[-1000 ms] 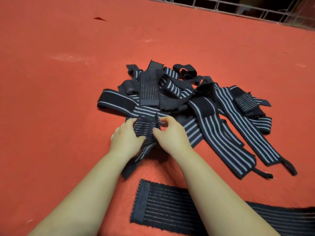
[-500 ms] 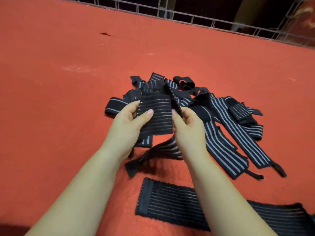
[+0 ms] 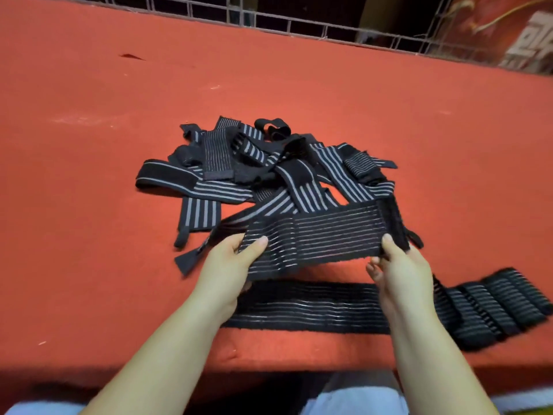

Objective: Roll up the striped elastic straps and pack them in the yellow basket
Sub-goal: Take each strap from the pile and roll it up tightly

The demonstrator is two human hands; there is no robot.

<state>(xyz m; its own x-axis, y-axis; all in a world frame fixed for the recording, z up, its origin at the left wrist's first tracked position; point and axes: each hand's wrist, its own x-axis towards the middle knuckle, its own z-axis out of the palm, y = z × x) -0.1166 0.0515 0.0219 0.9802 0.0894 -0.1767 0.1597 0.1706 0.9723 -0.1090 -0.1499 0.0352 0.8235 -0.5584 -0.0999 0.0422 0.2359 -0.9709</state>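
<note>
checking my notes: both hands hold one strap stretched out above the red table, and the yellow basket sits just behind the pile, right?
Not quite: no yellow basket shows anywhere in the head view. Behind the pile is only bare red table and a wire grid. The rest holds: left hand and right hand hold one strap stretched out.
</note>
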